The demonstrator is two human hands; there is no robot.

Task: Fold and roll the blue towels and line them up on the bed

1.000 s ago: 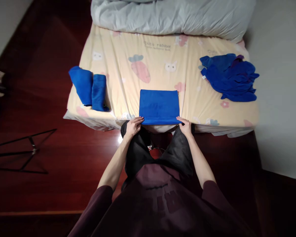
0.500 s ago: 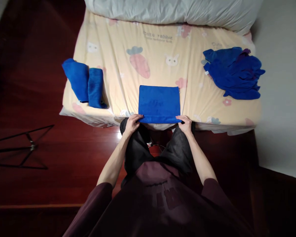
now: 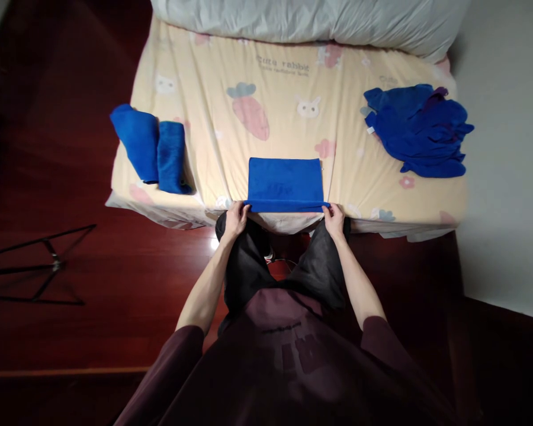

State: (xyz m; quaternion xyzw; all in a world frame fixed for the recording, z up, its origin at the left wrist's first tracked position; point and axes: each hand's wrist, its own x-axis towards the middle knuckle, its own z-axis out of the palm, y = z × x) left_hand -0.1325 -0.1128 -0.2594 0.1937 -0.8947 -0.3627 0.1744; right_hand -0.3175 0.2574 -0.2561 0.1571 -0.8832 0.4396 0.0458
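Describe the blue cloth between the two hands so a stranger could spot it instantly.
Find the bed with the yellow rabbit-print sheet and go to its near edge. Midway along, between the left hand and the right hand, lies the blue cloth. Unlike the two bundles on the left and crumpled heap on the right, it lies mostly flat and rectangular.

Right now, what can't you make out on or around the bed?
- Head view: underside of the middle blue cloth, hidden by its upper side.
- Head view: how many pieces make up the crumpled blue pile; overlapping folds hide this.
- Head view: any print on the white tag, too small to read.
- Head view: the rest of the black stand, cut off by the left edge.
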